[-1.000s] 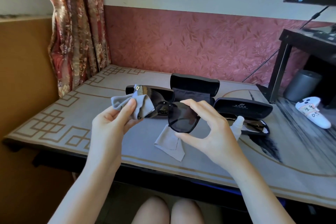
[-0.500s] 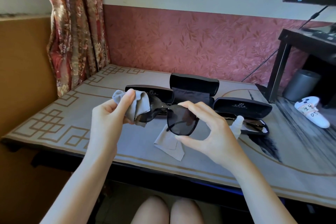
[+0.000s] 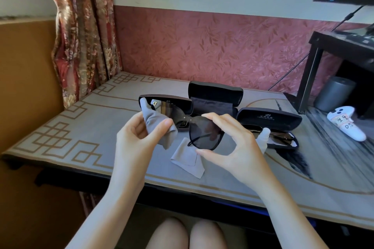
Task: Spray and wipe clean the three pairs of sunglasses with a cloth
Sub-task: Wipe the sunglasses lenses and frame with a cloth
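1. The table (image 3: 70, 127) carries three open cases (image 3: 215, 92), probably left open to take back cleaned pairs.
2. The right hand (image 3: 236, 147) pinches the sunglasses (image 3: 204, 135) by one lens rim, steadying them above the table.
3. The left hand (image 3: 137, 139) clamps the cloth (image 3: 153, 119) against the other lens, thumb pressing, likely to rub it.
4. The spray bottle (image 3: 264, 137) sits by the rightmost case, within reach.

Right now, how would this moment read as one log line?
step: wiping | left hand: holds cloth against sunglasses | right hand: pinches sunglasses | spare cloth, bottle: on table
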